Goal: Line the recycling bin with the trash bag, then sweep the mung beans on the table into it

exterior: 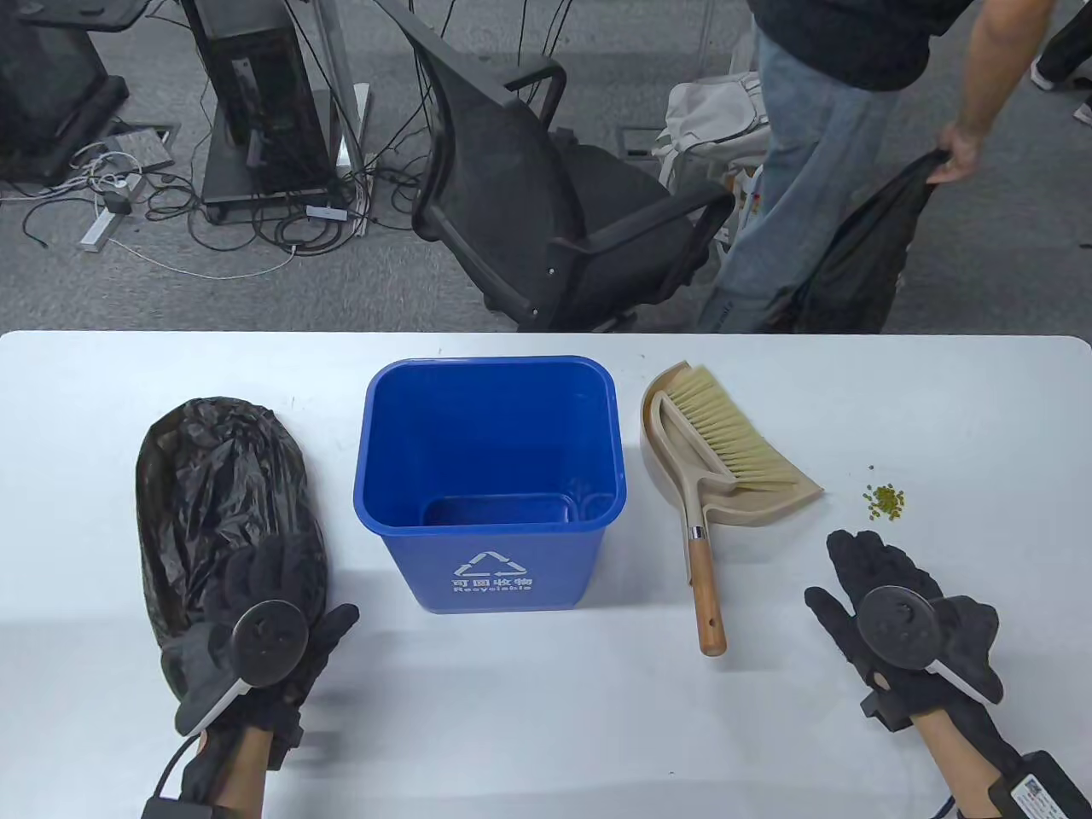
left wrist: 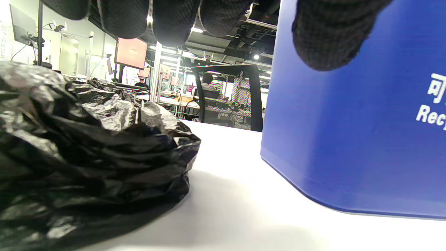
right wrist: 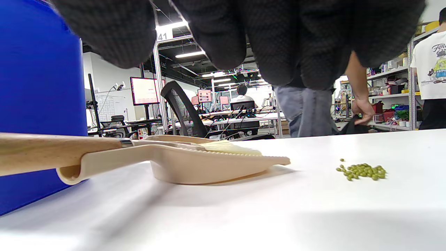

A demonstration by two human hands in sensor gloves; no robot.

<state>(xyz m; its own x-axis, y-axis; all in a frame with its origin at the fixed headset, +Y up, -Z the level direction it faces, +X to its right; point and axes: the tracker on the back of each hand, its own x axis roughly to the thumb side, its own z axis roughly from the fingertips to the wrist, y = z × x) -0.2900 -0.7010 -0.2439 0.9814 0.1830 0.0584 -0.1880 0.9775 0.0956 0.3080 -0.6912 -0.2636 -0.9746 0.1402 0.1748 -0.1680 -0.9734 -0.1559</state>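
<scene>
- The bin stands upright at the table's middle, with no liner in it.
- Left of the bin lies the crumpled black bag; the left hand rests on its near end, fingers loosely spread, gripping nothing.
- Just right of the bin, the brush lies in the dustpan.
- Further right of the bin sit the beans; the right hand rests flat nearer the person, fingers relaxed and apart from them.
</scene>
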